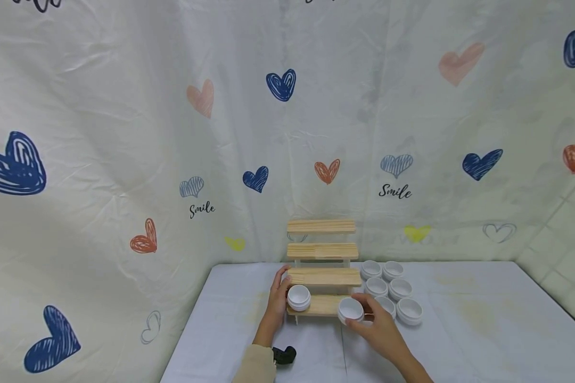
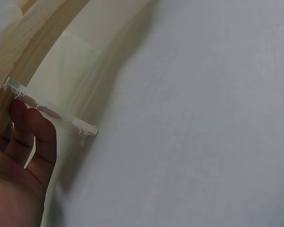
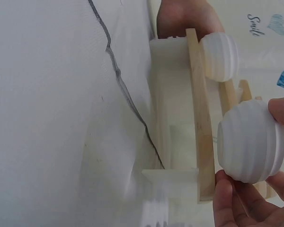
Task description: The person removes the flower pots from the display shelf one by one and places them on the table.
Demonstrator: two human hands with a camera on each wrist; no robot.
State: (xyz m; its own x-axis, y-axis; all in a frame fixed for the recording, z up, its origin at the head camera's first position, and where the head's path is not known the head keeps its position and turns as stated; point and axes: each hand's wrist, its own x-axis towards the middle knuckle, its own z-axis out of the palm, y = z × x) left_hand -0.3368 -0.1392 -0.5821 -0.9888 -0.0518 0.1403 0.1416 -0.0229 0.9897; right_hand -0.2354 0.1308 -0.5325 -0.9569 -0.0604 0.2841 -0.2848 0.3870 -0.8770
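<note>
A tiered stand of pale wooden boards (image 1: 323, 276) on white supports stands at the table's back. My left hand (image 1: 276, 300) grips its left end; the left wrist view shows the fingers (image 2: 46, 137) curled under the board beside a white support (image 2: 52, 109). One small white ribbed bowl (image 1: 299, 298) sits upright at the left of the lowest board. Between thumb and fingers, my right hand (image 1: 380, 330) holds another white bowl (image 1: 351, 309) at that board's right end. In the right wrist view this held bowl (image 3: 251, 142) appears slightly apart from the board (image 3: 202, 118).
Several more white bowls (image 1: 400, 289) stand in two columns on the white-covered table (image 1: 479, 319), right of the stand. A small black object (image 1: 285, 355) lies by the left sleeve. Behind hangs a white curtain (image 1: 335, 122) printed with hearts.
</note>
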